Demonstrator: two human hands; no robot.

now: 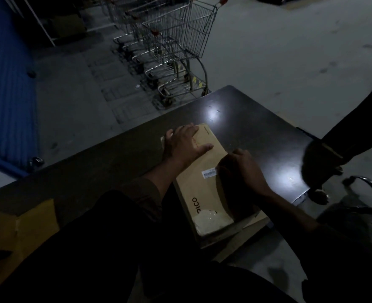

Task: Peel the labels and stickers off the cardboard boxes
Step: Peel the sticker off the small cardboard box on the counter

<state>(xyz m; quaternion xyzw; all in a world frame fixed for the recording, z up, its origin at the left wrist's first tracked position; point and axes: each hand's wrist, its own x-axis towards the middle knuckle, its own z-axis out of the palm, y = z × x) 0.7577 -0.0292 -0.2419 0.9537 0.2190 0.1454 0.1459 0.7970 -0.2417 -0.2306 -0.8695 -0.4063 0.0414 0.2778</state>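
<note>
The person wears dark clothing, close to black in the dim light. The sleeve over the left forearm is pushed up and bunched short of the wrist, leaving the left hand and lower forearm bare above the cardboard box. The right hand, at the box's right edge, is also bare, with a dark sleeve beginning farther up that arm. No rings, watch or gloves are visible.

Bare table beyond the box; trolleys farther off.
</note>
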